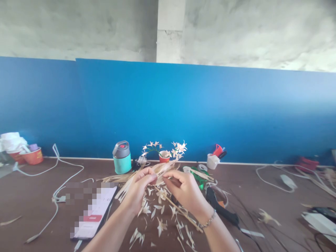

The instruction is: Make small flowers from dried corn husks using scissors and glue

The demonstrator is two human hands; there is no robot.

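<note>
My left hand (pixel 143 183) is closed in a pinch above the middle of the table. Close beside it, my right hand (pixel 185 189) also has thumb and forefinger brought together; a bracelet is on that wrist. What the fingertips hold is too small to make out against the pale dried husk strips (pixel 128 187) behind them. Below the hands lie several pale husk flowers (pixel 162 226) and loose petal pieces (pixel 154 211). A thin tan stick (pixel 183 214) slants under my right hand.
Behind the hands, husk-flower sprays (pixel 180 148) stand by a red cup (pixel 164 158). A turquoise flask (pixel 122 162) and a phone (pixel 94 213) are on the left. To the right are a black glue gun (pixel 223 208), green tape (pixel 201 178) and a white cup (pixel 212 162). White cables (pixel 56 189) cross the table.
</note>
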